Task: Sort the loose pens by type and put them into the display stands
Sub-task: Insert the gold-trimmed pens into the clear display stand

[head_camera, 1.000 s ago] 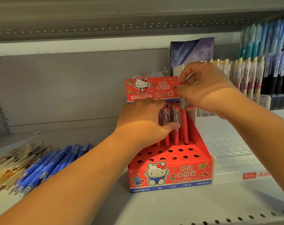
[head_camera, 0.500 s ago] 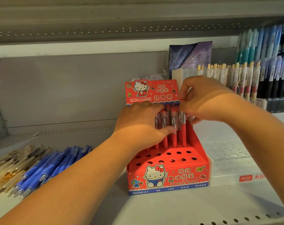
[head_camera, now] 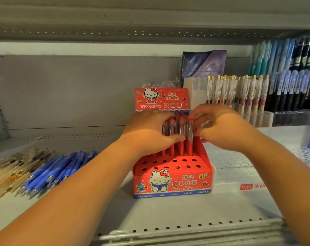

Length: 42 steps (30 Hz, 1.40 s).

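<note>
Grey metal shelf [head_camera: 168, 213], perforated along the front edge, with a second shelf [head_camera: 115, 27] overhead. Red stand [head_camera: 172, 183], cardboard, cartoon-cat print, upright at the centre of the shelf with its header card raised at the back; the front rows of round holes show open. White box [head_camera: 235, 174], flat, touching the stand's right side. Rack of gold-clipped pens [head_camera: 239, 93], upright, behind and to the right of the stand; dark and blue pens [head_camera: 301, 96] stand in rows further right. Purple packet [head_camera: 204, 66], leaning against the back panel behind the rack. Blue pens [head_camera: 56, 173], loose, lying in a fanned pile on the shelf well to the left of the stand. Gold pens [head_camera: 10, 167], loose, lying just beside the blue ones at the far left. Left hand [head_camera: 147, 132], reaching in from the lower left, fingers curled over the left of the pen cluster and thumb pressed across its front. Right hand [head_camera: 221, 128], reaching in from the lower right, fingers curled, with the fingertips pinching the clear upper part of the rightmost pen. Red pens [head_camera: 180, 137], clear tops and red lower barrels, standing upright in the rear holes of the stand, bunched together between the two hands.
</note>
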### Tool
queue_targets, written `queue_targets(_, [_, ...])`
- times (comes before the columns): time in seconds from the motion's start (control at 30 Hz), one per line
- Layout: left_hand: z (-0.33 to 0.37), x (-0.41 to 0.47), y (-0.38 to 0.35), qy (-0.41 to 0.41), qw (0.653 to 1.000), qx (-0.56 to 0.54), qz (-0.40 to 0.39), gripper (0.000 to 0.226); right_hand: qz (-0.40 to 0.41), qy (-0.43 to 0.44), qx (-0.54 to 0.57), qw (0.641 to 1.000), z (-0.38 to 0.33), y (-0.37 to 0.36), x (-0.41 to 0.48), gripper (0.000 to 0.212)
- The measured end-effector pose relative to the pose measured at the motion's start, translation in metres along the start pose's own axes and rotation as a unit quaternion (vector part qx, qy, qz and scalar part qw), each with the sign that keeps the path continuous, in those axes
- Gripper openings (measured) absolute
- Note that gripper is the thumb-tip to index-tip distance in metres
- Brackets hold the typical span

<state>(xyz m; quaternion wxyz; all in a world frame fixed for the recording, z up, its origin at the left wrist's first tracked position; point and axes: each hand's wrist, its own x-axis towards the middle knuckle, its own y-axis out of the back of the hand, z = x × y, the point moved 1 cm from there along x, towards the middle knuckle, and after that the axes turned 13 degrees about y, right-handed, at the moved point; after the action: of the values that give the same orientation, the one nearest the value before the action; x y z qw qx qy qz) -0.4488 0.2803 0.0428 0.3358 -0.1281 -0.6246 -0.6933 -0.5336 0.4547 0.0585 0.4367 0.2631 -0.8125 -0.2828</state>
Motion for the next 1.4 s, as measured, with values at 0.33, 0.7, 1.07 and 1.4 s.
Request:
queue_targets(0.33, [-0.012,-0.064,0.055,0.032,0.986,-0.163,0.018,0.042,0.039,0.094,0.149,0.984,-0.011,0.000,-0.052,0.038])
queue_targets(0.7, [-0.076,-0.213,0.113,0.226,0.948,-0.223,0.018,0.038,-0.162,0.172,0.246,0.940,-0.101,-0.088,-0.075,0.030])
queue_targets(1.07, [-0.214,-0.258,0.194,0.305,0.938,-0.163,-0.015,0.039,-0.165,0.158,0.191,0.955,-0.220,-0.199,-0.016,0.027])
queue_targets(1.4, [-0.334,-0.208,0.205,0.393,0.906,-0.127,-0.094,0.033,-0.248,0.104,0.018,0.963,-0.282,-0.294,0.067,0.038])
